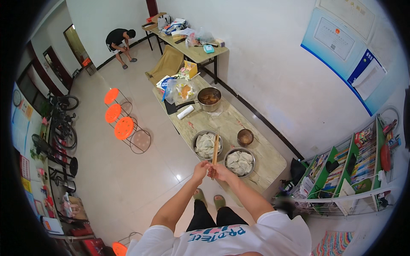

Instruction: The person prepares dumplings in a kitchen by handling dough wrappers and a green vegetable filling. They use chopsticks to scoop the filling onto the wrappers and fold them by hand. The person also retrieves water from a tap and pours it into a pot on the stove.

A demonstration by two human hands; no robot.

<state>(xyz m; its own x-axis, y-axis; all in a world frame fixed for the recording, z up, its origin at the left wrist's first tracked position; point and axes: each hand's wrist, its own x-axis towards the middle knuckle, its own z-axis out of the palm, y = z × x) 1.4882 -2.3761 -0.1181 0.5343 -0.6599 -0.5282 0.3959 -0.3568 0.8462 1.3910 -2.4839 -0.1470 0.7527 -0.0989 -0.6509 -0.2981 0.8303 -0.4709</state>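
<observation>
A small bundle of wooden chopsticks stands out in front of me over the table's near edge. Closed around its lower part is my right hand. My left hand is closed too, its fingertips pinching the chopsticks right beside the right hand. Just beyond the hands, a metal bowl of dumplings sits to the left. To the right is another metal bowl of dumplings. Behind that one stands a small brown bowl with something pale inside.
Farther along the marbled table are a saucepan of brown food, a white roll and a plastic bag. Orange stools stand at left. A person bends over near the far wall. Bookshelves line the right.
</observation>
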